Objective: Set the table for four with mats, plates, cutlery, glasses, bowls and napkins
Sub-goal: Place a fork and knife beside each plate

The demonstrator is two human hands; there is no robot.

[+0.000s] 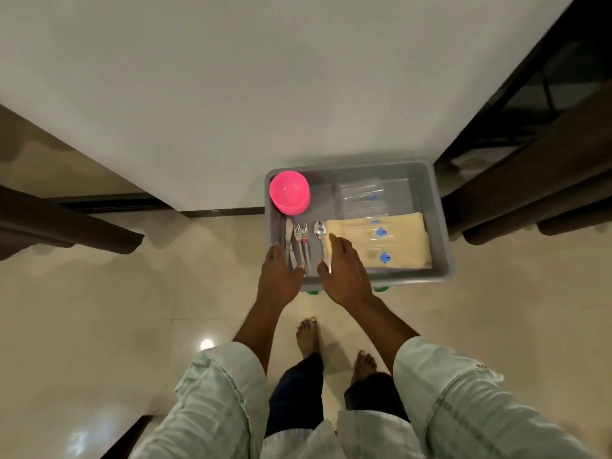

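The cutlery (299, 245) is being reached for between both hands' straight, spread fingers (334, 241), seemingly to be gathered from the tub (440, 226).

One bin (437, 207), one spoon (320, 230), two forks (299, 235).

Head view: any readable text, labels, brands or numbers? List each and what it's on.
None readable.
Blue marks on the cream mats: shapes only, too blurred to tell whether they are letters.
Blue mark on the clear packs: too small to read.
Pink bowls, cutlery, grey bin: no print visible.
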